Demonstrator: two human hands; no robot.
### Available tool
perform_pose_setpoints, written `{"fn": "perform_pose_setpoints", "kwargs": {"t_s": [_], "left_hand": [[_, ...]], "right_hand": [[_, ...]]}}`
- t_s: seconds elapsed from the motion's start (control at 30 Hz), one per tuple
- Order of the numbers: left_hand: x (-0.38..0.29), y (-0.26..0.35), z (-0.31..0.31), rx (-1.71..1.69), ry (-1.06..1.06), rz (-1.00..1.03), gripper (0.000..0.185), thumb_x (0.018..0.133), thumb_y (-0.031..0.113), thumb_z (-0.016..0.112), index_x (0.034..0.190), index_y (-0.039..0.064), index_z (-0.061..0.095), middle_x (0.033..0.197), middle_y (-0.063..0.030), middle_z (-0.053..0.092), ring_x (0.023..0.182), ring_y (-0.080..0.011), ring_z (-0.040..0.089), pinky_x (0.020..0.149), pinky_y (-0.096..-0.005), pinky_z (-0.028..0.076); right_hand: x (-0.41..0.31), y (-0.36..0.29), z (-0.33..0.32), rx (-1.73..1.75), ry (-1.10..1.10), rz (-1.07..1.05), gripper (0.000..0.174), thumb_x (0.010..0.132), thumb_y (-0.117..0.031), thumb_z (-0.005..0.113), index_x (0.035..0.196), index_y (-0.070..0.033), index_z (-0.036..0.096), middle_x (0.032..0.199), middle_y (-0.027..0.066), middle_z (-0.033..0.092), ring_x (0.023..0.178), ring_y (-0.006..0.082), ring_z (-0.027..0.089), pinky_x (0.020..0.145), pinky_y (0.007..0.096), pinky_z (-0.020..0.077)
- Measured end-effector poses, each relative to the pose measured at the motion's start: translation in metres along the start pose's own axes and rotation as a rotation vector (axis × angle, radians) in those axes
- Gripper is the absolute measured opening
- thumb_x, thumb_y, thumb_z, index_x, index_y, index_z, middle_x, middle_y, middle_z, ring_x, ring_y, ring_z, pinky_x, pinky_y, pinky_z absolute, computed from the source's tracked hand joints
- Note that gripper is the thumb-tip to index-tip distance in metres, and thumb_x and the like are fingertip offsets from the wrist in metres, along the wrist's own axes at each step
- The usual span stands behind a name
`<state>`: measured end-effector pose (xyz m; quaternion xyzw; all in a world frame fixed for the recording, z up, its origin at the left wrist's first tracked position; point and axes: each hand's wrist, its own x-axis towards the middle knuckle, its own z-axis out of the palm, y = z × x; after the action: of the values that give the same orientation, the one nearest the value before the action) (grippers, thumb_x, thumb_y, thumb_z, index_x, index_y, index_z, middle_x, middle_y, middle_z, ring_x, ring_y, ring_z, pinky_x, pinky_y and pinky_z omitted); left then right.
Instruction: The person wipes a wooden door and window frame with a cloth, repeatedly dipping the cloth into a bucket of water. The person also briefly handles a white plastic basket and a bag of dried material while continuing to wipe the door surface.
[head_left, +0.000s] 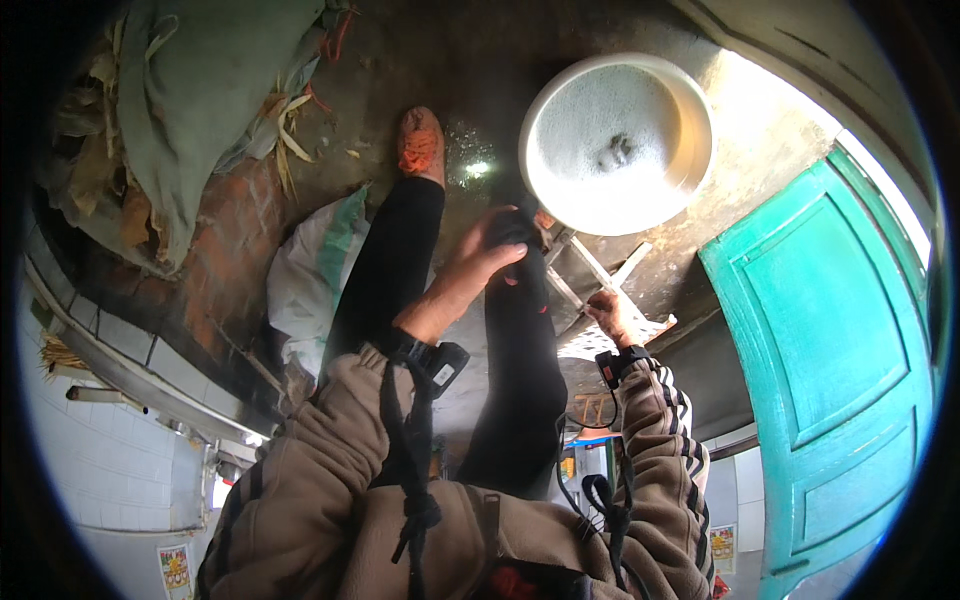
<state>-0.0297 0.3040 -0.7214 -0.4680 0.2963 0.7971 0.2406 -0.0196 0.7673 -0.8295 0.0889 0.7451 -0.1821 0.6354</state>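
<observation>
My left hand (487, 247) is curled around a black item (514, 229) in front of my right leg. Dark trousers behind that item blur its outline, and I cannot tell exactly what it is. My right hand (613, 316) grips a folding stool (600, 266) with crossed pale legs and a white perforated seat (600, 341). The stool is tilted beside my right leg. Beyond it stands a large round pale basin (531, 142) of sudsy water, with a small grey patch (616, 152) in the middle.
A turquoise panelled door (825, 300) stands at the right. On the left, a grey-green cloth (195, 97) drapes over brickwork (232, 240), with a white woven sack (307, 277) below. Wet concrete floor (469, 146) shines beside my orange-laced shoe (420, 146).
</observation>
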Motion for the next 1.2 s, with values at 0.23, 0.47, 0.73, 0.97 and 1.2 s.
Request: {"fn": "perform_pose_setpoints", "kwargs": {"t_s": [0.23,0.47,0.73,0.97,1.2], "left_hand": [[0.012,-0.004,-0.037,-0.156,0.120,0.069,0.064,0.095,0.013,0.078,0.153,0.005,0.054,0.129,-0.0055,0.069,0.114,-0.0168,0.069,0.092,-0.0309,0.060],[0.018,0.008,-0.033,-0.156,0.106,0.097,0.062,0.099,0.013,0.076,0.155,0.008,0.051,0.128,-0.0063,0.068,0.111,-0.0164,0.068,0.076,-0.0311,0.062],[0.031,0.013,-0.027,-0.176,0.166,0.158,0.063,0.098,0.011,0.077,0.155,0.010,0.052,0.126,-0.0048,0.067,0.109,-0.0143,0.068,0.081,-0.0311,0.063],[0.033,0.014,-0.016,-0.221,0.136,0.059,0.064,0.097,0.011,0.077,0.156,0.010,0.052,0.124,-0.0034,0.068,0.106,-0.0133,0.068,0.072,-0.0330,0.064],[0.034,0.016,-0.014,-0.221,0.126,0.080,0.065,0.098,0.011,0.076,0.158,0.010,0.051,0.124,-0.0038,0.069,0.104,-0.0134,0.069,0.071,-0.0328,0.064]], "right_hand": [[0.026,-0.047,-0.073,0.269,-0.269,0.057,0.025,0.101,-0.021,0.081,0.120,-0.006,0.074,0.103,-0.0007,0.076,0.094,0.0117,0.069,0.083,0.0269,0.0535],[0.114,-0.054,-0.146,0.471,0.482,-0.025,0.091,0.093,-0.032,0.087,0.165,-0.010,0.037,0.152,0.0187,0.056,0.136,0.0271,0.059,0.107,0.0422,0.0511],[0.208,-0.061,-0.174,0.637,0.480,0.282,0.061,0.092,-0.034,0.083,0.140,-0.002,0.065,0.134,0.0188,0.070,0.116,0.0335,0.070,0.090,0.0526,0.0602],[0.205,-0.063,-0.189,0.545,0.611,0.198,0.061,0.097,-0.036,0.078,0.146,-0.004,0.059,0.131,0.0167,0.070,0.107,0.0355,0.072,0.070,0.0572,0.0605],[0.207,-0.129,-0.216,0.485,0.551,-0.116,0.052,0.099,-0.038,0.079,0.140,-0.008,0.068,0.115,0.0073,0.075,0.095,0.0230,0.071,0.074,0.0445,0.0592]]}}
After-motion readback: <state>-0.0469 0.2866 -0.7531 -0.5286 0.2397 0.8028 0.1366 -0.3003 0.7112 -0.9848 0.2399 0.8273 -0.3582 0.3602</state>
